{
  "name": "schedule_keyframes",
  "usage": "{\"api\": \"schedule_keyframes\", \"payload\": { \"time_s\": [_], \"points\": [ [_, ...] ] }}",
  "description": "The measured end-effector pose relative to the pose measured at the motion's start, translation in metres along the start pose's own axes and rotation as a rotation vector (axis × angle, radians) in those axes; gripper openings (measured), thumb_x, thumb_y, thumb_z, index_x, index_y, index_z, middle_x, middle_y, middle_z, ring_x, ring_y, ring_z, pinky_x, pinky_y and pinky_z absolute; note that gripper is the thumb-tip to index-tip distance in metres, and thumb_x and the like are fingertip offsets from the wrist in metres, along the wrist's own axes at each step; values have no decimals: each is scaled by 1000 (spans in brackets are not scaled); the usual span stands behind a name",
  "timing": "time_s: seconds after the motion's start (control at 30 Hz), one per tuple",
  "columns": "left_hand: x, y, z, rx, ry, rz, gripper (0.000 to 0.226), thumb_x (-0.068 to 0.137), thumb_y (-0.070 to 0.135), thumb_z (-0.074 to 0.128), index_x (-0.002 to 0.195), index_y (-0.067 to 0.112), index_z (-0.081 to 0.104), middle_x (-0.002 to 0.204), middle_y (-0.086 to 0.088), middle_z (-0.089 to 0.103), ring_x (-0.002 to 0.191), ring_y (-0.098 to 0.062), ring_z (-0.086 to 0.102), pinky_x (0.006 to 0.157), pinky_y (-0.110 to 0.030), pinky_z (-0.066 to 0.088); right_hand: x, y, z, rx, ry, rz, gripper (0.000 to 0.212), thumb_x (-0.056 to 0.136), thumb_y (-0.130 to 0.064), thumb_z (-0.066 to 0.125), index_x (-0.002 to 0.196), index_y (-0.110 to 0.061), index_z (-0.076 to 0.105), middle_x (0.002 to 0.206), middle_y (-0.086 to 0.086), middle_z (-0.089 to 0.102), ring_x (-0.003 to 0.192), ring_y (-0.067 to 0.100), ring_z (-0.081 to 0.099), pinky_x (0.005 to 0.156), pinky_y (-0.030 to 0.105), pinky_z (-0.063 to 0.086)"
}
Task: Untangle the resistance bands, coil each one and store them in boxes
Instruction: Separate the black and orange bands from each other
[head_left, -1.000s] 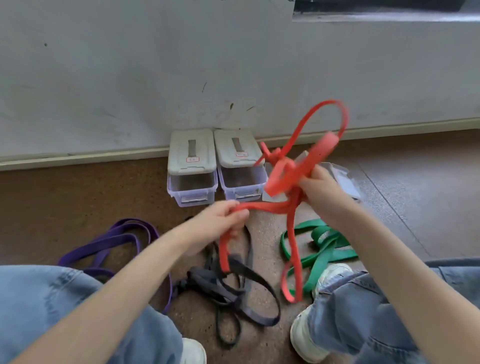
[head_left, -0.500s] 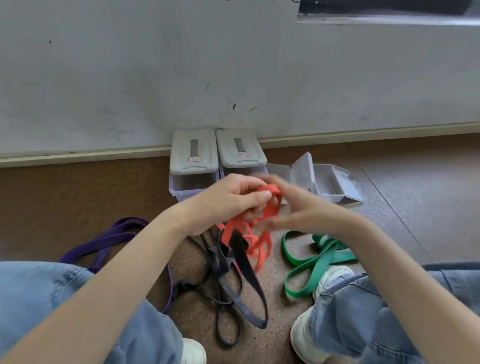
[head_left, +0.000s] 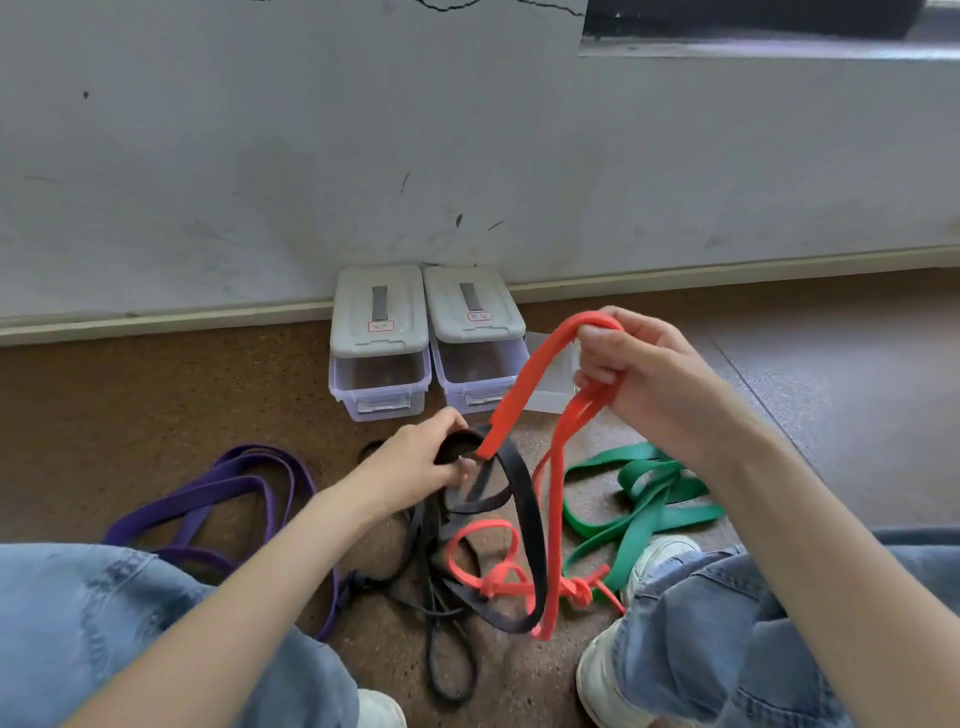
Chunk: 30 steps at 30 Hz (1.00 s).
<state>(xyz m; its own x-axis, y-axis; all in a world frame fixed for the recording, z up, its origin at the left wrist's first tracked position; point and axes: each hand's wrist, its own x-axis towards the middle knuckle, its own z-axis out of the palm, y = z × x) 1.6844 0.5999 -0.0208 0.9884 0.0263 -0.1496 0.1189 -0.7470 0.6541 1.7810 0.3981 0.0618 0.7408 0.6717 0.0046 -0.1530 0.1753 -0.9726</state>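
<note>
My right hand (head_left: 631, 371) grips the top of an orange-red band (head_left: 524, 387) and holds it raised. The band hangs in loops to the floor, with knots near my right shoe. My left hand (head_left: 415, 465) holds a loop of the black band (head_left: 527, 525) where the orange-red strap passes it. The black and orange-red bands are still tangled together between my knees. A purple band (head_left: 223, 483) lies loose on the floor at the left. A green band (head_left: 649, 493) lies in a heap at the right.
Two lidded clear boxes (head_left: 382, 343) (head_left: 472, 332) stand side by side against the white wall. Part of a third open box (head_left: 548, 387) shows behind my right hand. My knees in jeans and white shoes (head_left: 613, 670) frame the brown floor.
My hands have parted: the right one rose up and right with the orange-red band, stretching it out. The left dropped and now holds the black band.
</note>
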Motion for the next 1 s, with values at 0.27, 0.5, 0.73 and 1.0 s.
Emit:
{"api": "schedule_keyframes", "payload": {
  "time_s": [0.27, 0.5, 0.73, 1.0],
  "points": [
    [-8, 36, -66, -389, -3, 112, 54, 72, 5, 72, 107, 34, 44, 87, 6, 64, 81, -6, 60, 76, -19, 47, 8, 18, -24, -1042, 281, 267, 3, 87, -16, 63, 90, -17, 63, 66, -7, 54, 52, 4, 45, 42, 9, 31],
    [-16, 72, -85, -652, 34, 207, 47, 72, -3, 67, 108, 25, 53, 75, 8, 65, 71, -9, 63, 68, -18, 51, -1, 19, -19, -1467, -287, 516, 80, 73, -25, 77, 139, -23, 33, 130, 2, 46, 118, 22, 46, 92, 33, 47],
    [-15, 89, -72, -366, 94, 270, 47, 72, 0, 72, 110, 23, 56, 85, -4, 68, 75, -11, 65, 73, -20, 50, -8, 7, 14, -524, -410, 231, 58, 80, -18, 72, 132, -22, 46, 133, -6, 55, 124, 7, 49, 100, 19, 40],
    [-12, 88, -83, -831, 345, 308, 31, 71, 3, 72, 93, 24, 65, 80, 7, 69, 73, -6, 65, 67, -17, 51, -4, 43, 19, -796, -347, 227, 9, 85, -8, 64, 92, -3, 65, 93, 13, 68, 90, 22, 64, 84, 25, 51]
  ]
}}
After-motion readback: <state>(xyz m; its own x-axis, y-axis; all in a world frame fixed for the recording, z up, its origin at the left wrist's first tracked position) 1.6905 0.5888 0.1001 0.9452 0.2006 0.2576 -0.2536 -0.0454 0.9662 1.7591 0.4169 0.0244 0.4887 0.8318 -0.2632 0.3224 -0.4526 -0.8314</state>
